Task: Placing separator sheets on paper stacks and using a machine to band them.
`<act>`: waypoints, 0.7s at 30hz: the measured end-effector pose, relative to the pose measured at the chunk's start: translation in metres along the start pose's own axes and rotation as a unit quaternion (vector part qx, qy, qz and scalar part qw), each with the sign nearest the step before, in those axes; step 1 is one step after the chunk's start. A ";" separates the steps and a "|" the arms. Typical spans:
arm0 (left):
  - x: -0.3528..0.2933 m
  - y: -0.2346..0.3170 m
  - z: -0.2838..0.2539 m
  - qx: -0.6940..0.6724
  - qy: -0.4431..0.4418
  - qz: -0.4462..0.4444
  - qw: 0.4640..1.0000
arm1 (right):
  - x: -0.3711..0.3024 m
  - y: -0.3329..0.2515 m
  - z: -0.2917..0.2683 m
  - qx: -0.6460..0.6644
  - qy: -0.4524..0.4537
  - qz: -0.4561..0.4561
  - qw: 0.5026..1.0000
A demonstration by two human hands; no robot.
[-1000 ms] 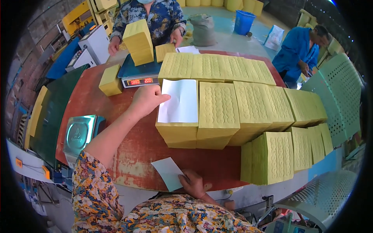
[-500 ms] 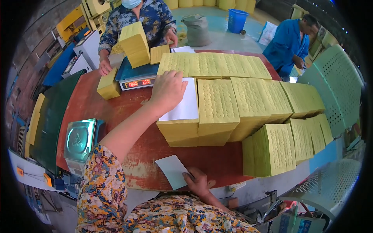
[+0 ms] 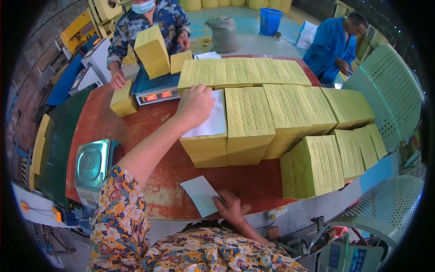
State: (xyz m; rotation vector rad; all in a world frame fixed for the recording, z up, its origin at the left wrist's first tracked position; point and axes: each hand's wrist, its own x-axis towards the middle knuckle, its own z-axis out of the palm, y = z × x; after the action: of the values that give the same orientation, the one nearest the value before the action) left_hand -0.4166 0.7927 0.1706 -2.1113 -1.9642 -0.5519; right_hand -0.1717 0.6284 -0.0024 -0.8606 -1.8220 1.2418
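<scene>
Head view: the left hand (image 3: 195, 108) lies with bent fingers over a white sheet (image 3: 212, 126), which covers the top of a yellow paper stack (image 3: 204, 150) at the near left of the grouped stacks; whether these fingers pinch the sheet cannot be told. The right hand (image 3: 230, 206), near the front edge of the red table (image 3: 158, 192), grasps a pale sheet (image 3: 199, 194) by its right side, while a scale (image 3: 158, 97) stands beyond the left hand.
</scene>
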 end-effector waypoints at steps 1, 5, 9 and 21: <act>0.001 0.000 0.005 0.003 0.001 0.011 1.000 | 0.002 0.001 -0.001 -0.001 0.001 0.002 1.000; 0.000 -0.001 0.009 0.014 0.016 0.016 1.000 | 0.016 -0.003 -0.008 -0.012 0.014 -0.032 0.999; 0.004 -0.002 0.014 -0.003 -0.010 -0.004 1.000 | 0.040 0.009 -0.025 -0.076 0.067 -0.058 0.993; 0.006 0.001 0.011 -0.008 -0.086 -0.007 0.996 | 0.056 0.043 -0.024 -0.122 0.036 -0.041 0.991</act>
State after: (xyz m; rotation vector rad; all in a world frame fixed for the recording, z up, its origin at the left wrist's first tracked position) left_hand -0.4142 0.8022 0.1630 -2.2239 -2.0706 -0.4019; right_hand -0.1732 0.6995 -0.0258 -0.9401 -1.9576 0.9371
